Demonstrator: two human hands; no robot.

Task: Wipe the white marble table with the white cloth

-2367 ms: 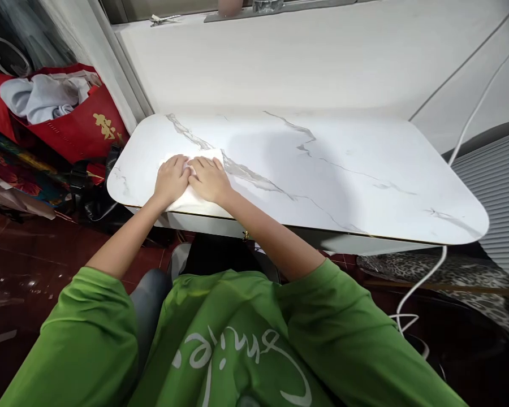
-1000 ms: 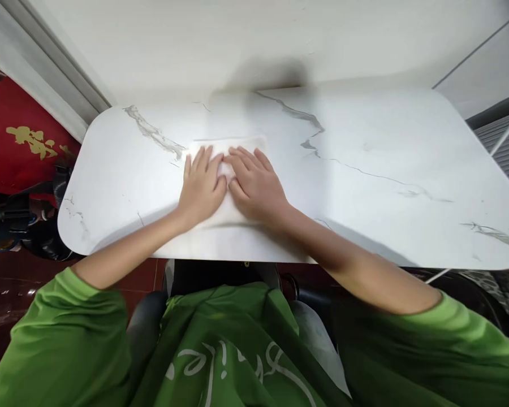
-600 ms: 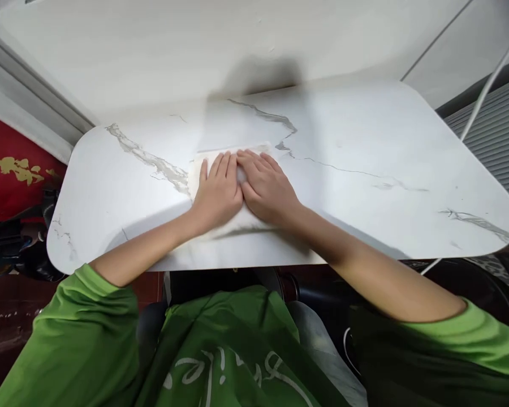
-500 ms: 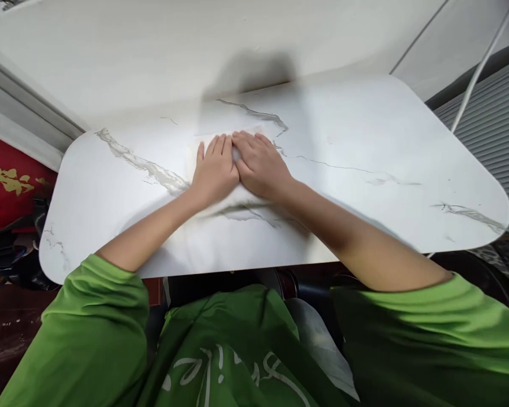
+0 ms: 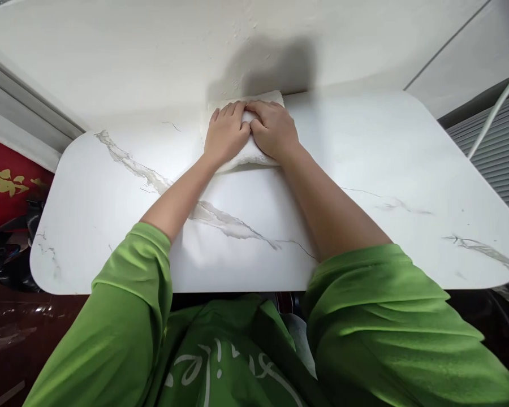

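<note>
A folded white towel (image 5: pixel 250 154) lies near the far edge of the marble-patterned table (image 5: pixel 123 243), close to the wall. On its left half rests my left hand (image 5: pixel 228 131), fingers close together and slightly bent over the cloth. My right hand (image 5: pixel 275 129) grips the right half the same way, its thumb almost touching the left thumb. Both arms reach straight forward, and the palms press the towel down. Part of the towel is hidden under the hands.
A white wall (image 5: pixel 152 56) rises right behind the table. At left is a red item with gold print (image 5: pixel 4 175), above dark straps. A white cable (image 5: pixel 498 110) runs in front of a grey ribbed panel (image 5: pixel 498 158) at right.
Both hands have slid the towel forward, away from my body, toward the wall. The fingers now look more bent, and the view has shifted a little.
</note>
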